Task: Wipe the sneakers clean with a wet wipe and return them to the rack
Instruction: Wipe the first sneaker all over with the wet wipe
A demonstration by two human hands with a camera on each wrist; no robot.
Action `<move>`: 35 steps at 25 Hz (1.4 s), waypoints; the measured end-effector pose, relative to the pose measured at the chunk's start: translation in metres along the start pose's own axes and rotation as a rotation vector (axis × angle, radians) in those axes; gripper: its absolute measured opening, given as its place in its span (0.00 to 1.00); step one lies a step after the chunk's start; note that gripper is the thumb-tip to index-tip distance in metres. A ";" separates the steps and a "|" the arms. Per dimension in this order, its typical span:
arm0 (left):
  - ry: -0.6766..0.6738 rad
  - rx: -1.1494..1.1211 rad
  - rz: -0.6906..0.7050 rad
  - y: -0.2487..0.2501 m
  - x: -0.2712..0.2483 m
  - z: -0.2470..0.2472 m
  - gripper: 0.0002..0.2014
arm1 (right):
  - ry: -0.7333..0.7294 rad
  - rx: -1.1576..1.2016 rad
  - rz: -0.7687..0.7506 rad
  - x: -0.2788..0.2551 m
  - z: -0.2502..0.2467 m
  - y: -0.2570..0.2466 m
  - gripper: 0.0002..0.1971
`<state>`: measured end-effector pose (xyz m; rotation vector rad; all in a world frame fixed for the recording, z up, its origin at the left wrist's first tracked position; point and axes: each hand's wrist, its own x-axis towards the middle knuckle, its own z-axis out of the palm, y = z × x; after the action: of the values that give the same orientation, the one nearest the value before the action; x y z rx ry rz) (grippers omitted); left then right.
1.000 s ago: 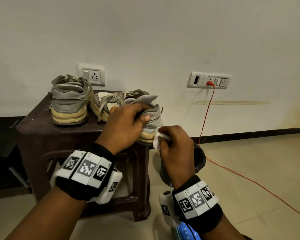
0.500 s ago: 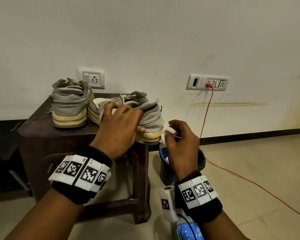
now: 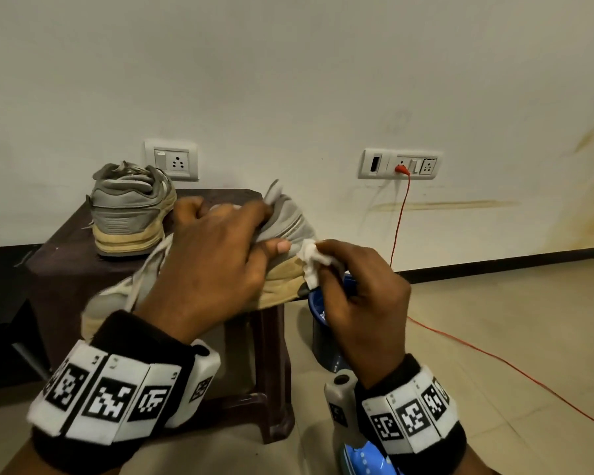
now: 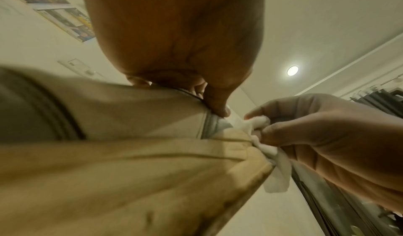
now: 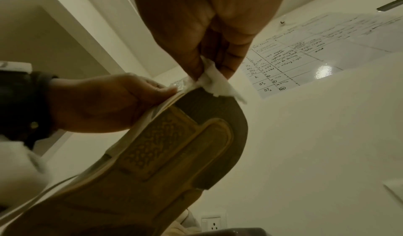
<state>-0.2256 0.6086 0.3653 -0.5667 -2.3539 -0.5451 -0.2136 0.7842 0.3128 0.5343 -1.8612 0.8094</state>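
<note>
Held sneaker [image 3: 288,231]: lifted off the stool and tilted, heel toward the wall and the right hand, toe down by the left wrist; its sole shows whole in the right wrist view, clear of any surface.
Left hand [image 3: 213,262]: its grip is clamped over the grey upper, fingers curled across the top, thumb pressed on the side just above the midsole.
Right hand [image 3: 360,296]: its grip is pinched together on a crumpled wet wipe [image 3: 311,260], thumb and fingertips bunching it against the heel edge of the yellowed midsole.
Second sneaker [image 3: 129,207]: upright on the dark stool [image 3: 66,241], heel toward the camera, well apart from both hands.
How the shoe likely handles: light enough for one hand; the upper looks soft and gives under the fingers, while the foam midsole and rubber sole look firmer and take rubbing pressure better.
Where to take hold: over the laces and collar as now, thumb braced near the sole, so the heel stays steady against the wipe; loose laces hang below and could snag.
How the wipe likely handles: thin, limp, damp; it needs bunching to press, and may tear or shed on the rough tread.
Below the hands: a blue bin [image 3: 323,323] on the floor beside the stool.
Rack: none clearly seen, unless the stool serves as one.
</note>
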 end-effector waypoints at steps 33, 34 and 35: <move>-0.304 -0.285 -0.072 -0.020 -0.030 0.017 0.30 | -0.108 -0.077 -0.007 0.015 0.023 0.010 0.11; -0.320 -0.290 -0.095 -0.021 -0.030 0.017 0.31 | -0.154 -0.064 -0.037 0.012 0.025 0.006 0.12; -0.329 -0.299 -0.121 -0.023 -0.030 0.017 0.31 | -0.201 -0.062 -0.075 0.009 0.026 0.002 0.13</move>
<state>-0.2249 0.5912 0.3274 -0.6949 -2.6482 -0.9308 -0.2345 0.7659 0.3128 0.6618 -2.0297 0.6664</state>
